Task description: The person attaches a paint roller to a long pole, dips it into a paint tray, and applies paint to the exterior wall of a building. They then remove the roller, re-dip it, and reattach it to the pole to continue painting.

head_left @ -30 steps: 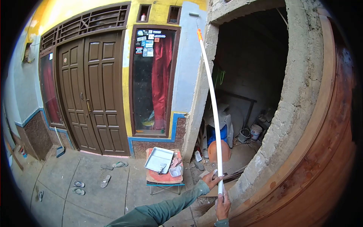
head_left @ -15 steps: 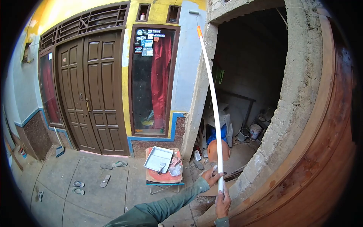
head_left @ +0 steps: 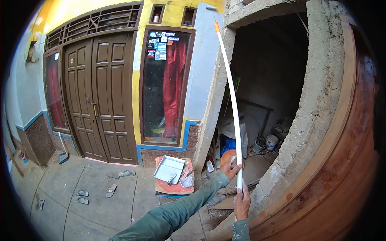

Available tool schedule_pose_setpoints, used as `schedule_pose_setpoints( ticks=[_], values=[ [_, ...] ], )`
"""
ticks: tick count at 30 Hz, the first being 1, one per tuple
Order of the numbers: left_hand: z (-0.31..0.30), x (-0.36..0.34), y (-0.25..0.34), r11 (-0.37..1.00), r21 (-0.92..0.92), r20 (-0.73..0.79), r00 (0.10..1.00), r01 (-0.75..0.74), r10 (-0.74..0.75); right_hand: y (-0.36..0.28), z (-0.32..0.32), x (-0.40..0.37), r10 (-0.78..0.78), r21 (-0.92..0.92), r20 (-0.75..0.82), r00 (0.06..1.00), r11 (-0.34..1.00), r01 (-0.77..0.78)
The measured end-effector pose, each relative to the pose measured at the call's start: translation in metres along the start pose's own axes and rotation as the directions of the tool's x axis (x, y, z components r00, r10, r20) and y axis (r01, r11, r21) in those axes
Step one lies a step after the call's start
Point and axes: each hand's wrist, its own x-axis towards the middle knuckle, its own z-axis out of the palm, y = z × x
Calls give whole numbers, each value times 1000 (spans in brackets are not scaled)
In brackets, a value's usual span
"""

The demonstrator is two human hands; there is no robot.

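left hand (head_left: 230, 168) and right hand (head_left: 242, 204) grip the white pole (head_left: 231, 92), which runs up along the concrete doorway edge (head_left: 217, 92).

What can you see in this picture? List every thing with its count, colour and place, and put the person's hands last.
pole: one, white with an orange tip, slanting up toward the wall top
double door: one, brown, left
curtain: one, red, behind the window right of the door
tray: one, pale grey, on the small table
small table: one, orange top, on the pavement below the window
sandals: about six, greyish, scattered on the pavement
bucket: one, white, inside the unfinished room
left hand: one, gripping the pole, higher
right hand: one, gripping the pole, lower
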Motion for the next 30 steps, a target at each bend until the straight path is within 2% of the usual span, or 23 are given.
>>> schedule_pose_setpoints(
  ticks=[1,3,6,7,9,10,11,13,15,16,18,20,21,23,24,26,27,28,29,30],
  values=[
    [2,-2,-8,1000,11,1,1000,-1,1,5,-2,-4,0,1,3,1000,1000,0],
    [5,-6,-26,997,71,0,1000,1,-1,19,-9,-15,137,-17,50,989,990,-137],
    [12,-17,-43,997,70,5,1000,17,-17,38,-14,-31,173,-56,51,984,984,-170],
    [12,-20,-46,997,48,32,997,63,-65,46,-14,-36,177,-54,45,983,983,-175],
    [13,-27,-51,993,26,64,991,112,-114,63,-14,-45,22,-141,4,1000,990,-21],
    [13,-29,-53,990,-26,60,988,141,-140,70,-15,-53,172,-108,32,985,980,-168],
    [13,-33,-55,982,-79,56,985,170,-166,76,-17,-60,175,-107,28,984,979,-171],
    [10,-37,-55,986,-48,34,986,162,-161,53,-16,-77,172,-96,54,984,981,-166],
    [5,-42,-52,969,-42,68,969,242,-239,67,-18,-88,158,-74,55,986,985,-154],
    [6,-43,-51,967,-103,69,971,235,-229,66,-18,-93,182,-96,50,982,980,-177],
    [3,-45,-46,956,-98,99,959,276,-267,73,-20,-103,206,-118,44,977,973,-200],
    [2,-48,-43,944,-91,129,944,317,-304,87,-20,-111,144,-56,7,990,988,-143],
    [4,-50,-43,959,-72,118,957,273,-264,87,-25,-116,147,-57,7,989,988,-146],
    [8,-56,-42,972,-53,109,969,230,-223,85,-36,-125,116,-186,41,992,977,-107],
    [10,-60,-44,973,-15,103,969,229,-227,85,-37,-130,117,-183,42,992,977,-108],
    [12,-61,-44,977,31,95,973,209,-211,92,-34,-134,-81,-142,-68,994,987,70],
    [14,-66,-45,980,41,94,976,192,-196,118,-31,-143,-90,-136,-71,993,987,80],
    [16,-70,-44,982,50,93,978,184,-188,158,-26,-159,-25,-531,-116,993,847,-40],
    [17,-70,-39,982,52,94,978,181,-186,181,-24,-167,16,-822,-185,983,545,-163],
    [19,-71,-33,984,-3,105,979,178,-177,159,-30,-160,15,-821,-185,983,547,-163]
  ],
)
